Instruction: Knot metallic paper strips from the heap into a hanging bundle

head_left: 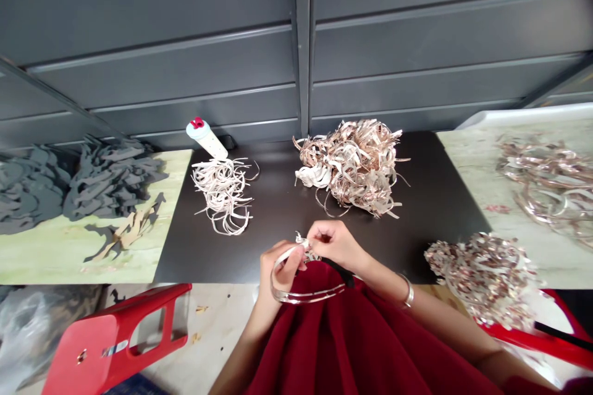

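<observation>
My left hand (278,271) is closed, its fingers and thumb pinching a narrow strap (303,300) that is pale on one face and shiny rose-gold on the other. The strap loops down below the hand, over the red cloth on my lap. Close beside it, my right hand (337,243) is closed in a pinch at the strap's upper end, where small pale and shiny bits show between the hands. Exactly what lies inside the right fingertips is hidden. Beyond the hands, a large tangled heap of rose-gold straps (364,166) and a smaller pile of pale straps (222,194) lie on the dark table.
A bottle with a red cap (208,140) stands at the back. Dark grey cut pieces (111,179) are heaped at left. Shiny curled pieces (484,274) sit at the right corner, and more straps (556,179) lie farther right. A red stool (88,345) is at lower left.
</observation>
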Motion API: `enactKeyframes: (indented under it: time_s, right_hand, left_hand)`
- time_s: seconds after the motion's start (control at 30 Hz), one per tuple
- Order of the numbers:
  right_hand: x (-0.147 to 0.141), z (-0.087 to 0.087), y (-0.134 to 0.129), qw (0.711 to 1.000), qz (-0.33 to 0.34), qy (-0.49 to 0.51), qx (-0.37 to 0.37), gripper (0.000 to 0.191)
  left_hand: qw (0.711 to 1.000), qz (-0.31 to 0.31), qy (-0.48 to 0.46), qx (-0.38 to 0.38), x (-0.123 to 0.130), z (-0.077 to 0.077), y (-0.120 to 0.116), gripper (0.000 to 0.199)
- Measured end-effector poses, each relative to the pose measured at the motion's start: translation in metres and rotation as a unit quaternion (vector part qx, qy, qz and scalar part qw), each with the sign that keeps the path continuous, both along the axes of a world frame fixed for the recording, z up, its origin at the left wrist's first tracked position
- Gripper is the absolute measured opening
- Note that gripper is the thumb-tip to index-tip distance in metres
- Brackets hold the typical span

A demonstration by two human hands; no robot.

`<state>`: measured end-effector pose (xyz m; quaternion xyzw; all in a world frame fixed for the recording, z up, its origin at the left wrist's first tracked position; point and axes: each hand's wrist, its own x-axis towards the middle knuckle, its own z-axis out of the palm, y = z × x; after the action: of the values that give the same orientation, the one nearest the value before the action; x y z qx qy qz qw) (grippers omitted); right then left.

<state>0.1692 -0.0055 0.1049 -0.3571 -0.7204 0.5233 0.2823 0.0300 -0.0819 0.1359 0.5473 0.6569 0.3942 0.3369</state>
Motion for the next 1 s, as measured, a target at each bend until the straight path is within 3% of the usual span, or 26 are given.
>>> enactKeyframes:
  time_s: [0.17,0.33,0.4,0.5,0.63,0.77,1.0]
  right_hand:
    - [0.005,0.003,0.003,0.995,0.018,0.045,-0.084,0.023]
    - [0.007,0.014,-0.002,1.000,-0.011,-0.004,-0.004,0.005]
    - [0.007,0.016,-0.002,1.000,-0.004,-0.015,0.009,0.014]
    - [0.009,0.015,0.000,0.994,0.052,0.024,-0.089,0.014]
    - [0.010,0.011,0.002,0.945,0.104,0.116,-0.289,0.024]
    - [0.007,0.012,-0.002,0.934,0.096,0.143,-0.313,0.027]
    - [0.002,0.018,-0.008,0.903,0.094,0.184,-0.377,0.034]
  left_hand:
    - [0.999,-0.005,0.035,-0.005,-0.010,-0.002,0.001,0.036]
    - [0.996,-0.040,0.085,0.007,-0.016,-0.002,-0.001,0.037]
    - [0.997,-0.056,0.056,0.001,-0.017,-0.001,0.000,0.034]
    - [0.994,-0.058,-0.074,-0.055,-0.015,-0.004,0.002,0.030]
    - [0.956,-0.001,-0.249,-0.157,-0.008,-0.013,0.004,0.042]
    - [0.954,0.001,-0.252,-0.161,-0.008,-0.007,0.003,0.043]
    - [0.971,-0.089,-0.185,-0.122,-0.016,0.007,0.006,0.032]
